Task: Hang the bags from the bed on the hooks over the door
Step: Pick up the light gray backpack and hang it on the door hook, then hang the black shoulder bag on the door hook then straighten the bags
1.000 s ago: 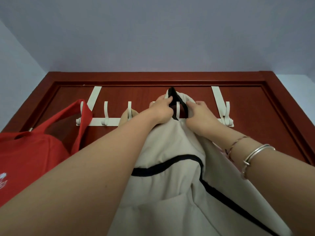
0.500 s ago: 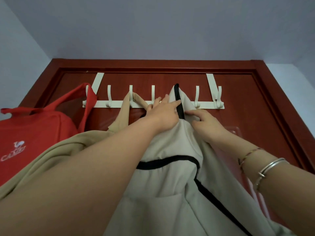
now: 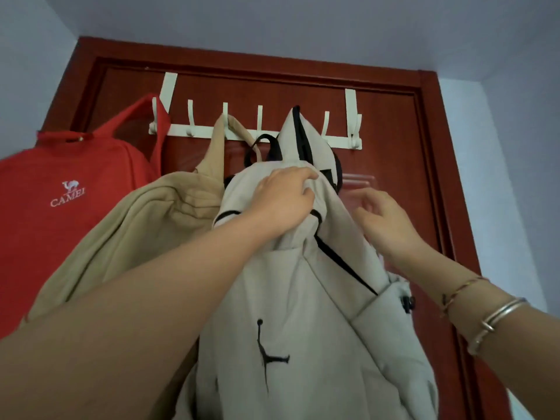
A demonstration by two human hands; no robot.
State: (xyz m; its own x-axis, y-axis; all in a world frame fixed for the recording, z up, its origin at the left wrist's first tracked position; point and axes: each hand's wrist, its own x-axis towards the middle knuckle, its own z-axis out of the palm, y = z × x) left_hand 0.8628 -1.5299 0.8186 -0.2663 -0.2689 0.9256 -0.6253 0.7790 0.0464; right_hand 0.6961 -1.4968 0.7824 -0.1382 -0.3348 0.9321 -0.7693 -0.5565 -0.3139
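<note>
A pale grey backpack (image 3: 297, 322) with black trim hangs by its top strap from a hook of the white over-door rack (image 3: 200, 130). My left hand (image 3: 283, 201) rests on the top of this backpack, fingers curled into the fabric. My right hand (image 3: 385, 222) hovers just right of it, fingers apart and holding nothing. A tan bag (image 3: 145, 225) hangs from a hook to the left. A red bag (image 3: 60, 207) with a white camel logo hangs from the leftmost hook.
The rack sits over a dark red wooden door (image 3: 388, 177) with a matching frame. Several hooks on the rack carry nothing, including two at the right end (image 3: 325, 122). Pale walls flank the door on both sides.
The grey backpack's strap went over a hook and the bag now hangs lower. My right hand came off the strap and opened. My view has tilted down, showing more of the bags.
</note>
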